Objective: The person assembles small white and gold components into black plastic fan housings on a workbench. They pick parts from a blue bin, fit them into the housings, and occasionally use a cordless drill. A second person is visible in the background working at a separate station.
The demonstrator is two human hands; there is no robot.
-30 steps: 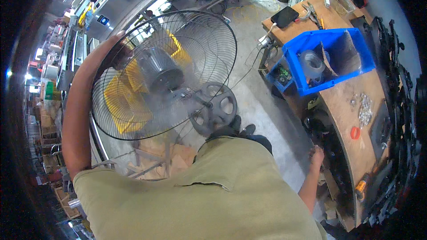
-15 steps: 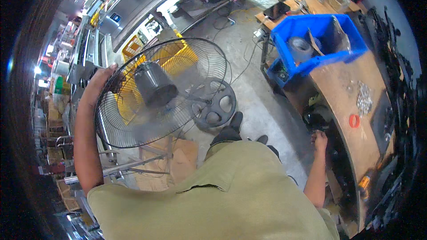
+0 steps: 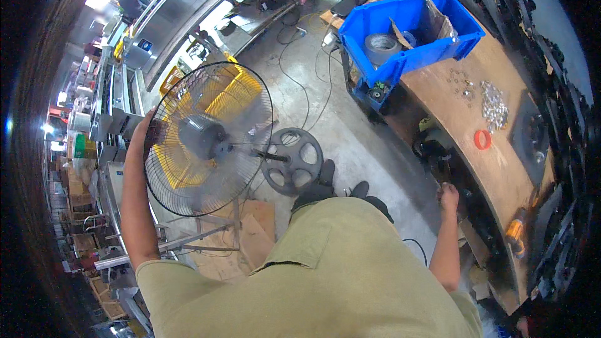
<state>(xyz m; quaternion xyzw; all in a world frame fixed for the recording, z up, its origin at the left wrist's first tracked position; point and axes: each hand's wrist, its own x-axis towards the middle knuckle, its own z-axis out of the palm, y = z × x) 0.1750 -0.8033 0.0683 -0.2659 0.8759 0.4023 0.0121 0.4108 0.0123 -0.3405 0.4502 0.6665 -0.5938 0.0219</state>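
Note:
On the left stands a pedestal fan (image 3: 203,134) with a round black wire guard, spinning blades blurred in dark grey. Its short pole runs to a round black base (image 3: 291,161) with cut-out openings on the floor. My left hand (image 3: 154,130) grips the left rim of the guard; the wires partly cover its fingers. My right hand (image 3: 447,196) is beside the near edge of the wooden workbench (image 3: 438,97), its fingers curled closed. What they hold, if anything, I cannot make out. Dark objects (image 3: 432,150) lie in shadow under the bench top, just beyond that hand.
A blue bin (image 3: 410,66) holding tape rolls sits on the bench. Around it are small metal parts (image 3: 494,106), a red ring (image 3: 482,139) and a yellow-handled tool (image 3: 516,231). Yellow crates (image 3: 235,97) stand behind the fan. Cables (image 3: 305,97) cross the floor; flattened cardboard (image 3: 256,228) lies nearer.
The fan's guard has swung and tilted in my left hand, now facing more upright and left. My view has shifted, while my right hand stays by the bench edge.

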